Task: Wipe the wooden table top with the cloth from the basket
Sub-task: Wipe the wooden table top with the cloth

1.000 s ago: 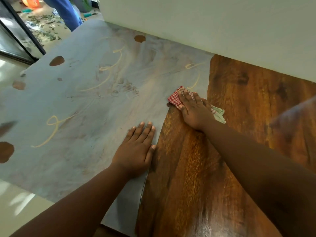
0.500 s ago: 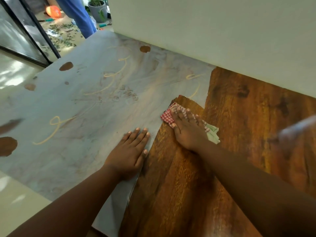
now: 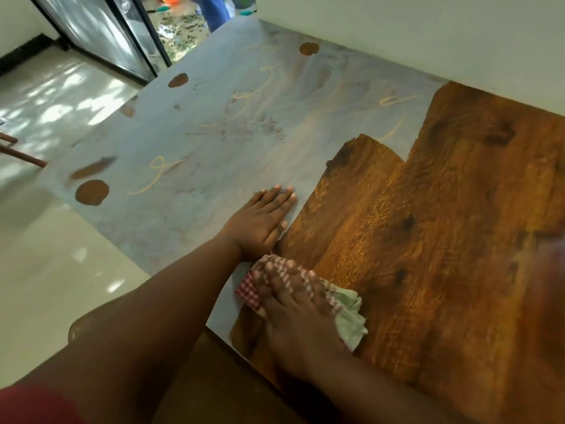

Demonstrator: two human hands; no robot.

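Note:
The wooden table top (image 3: 443, 224) is bare brown wood on its right part and coated in pale grey dust (image 3: 189, 133) on its left part. My right hand (image 3: 293, 313) presses flat on a red-and-white checked cloth (image 3: 345, 313) with a pale green end, close to the table's near edge at the border of the dust. My left hand (image 3: 263, 221) lies flat, palm down, on the dusty part just beyond the cloth, fingers together and holding nothing. No basket is in view.
A white wall (image 3: 428, 32) runs along the table's far edge. Pale tiled floor (image 3: 61, 270) lies to the left, with a glass door (image 3: 101, 35) beyond. Another person's blue trouser leg (image 3: 211, 10) stands far back.
My right hand has dragged the cloth from the middle of the table toward the near edge, baring a strip of brown wood. My left hand stayed flat on the dust.

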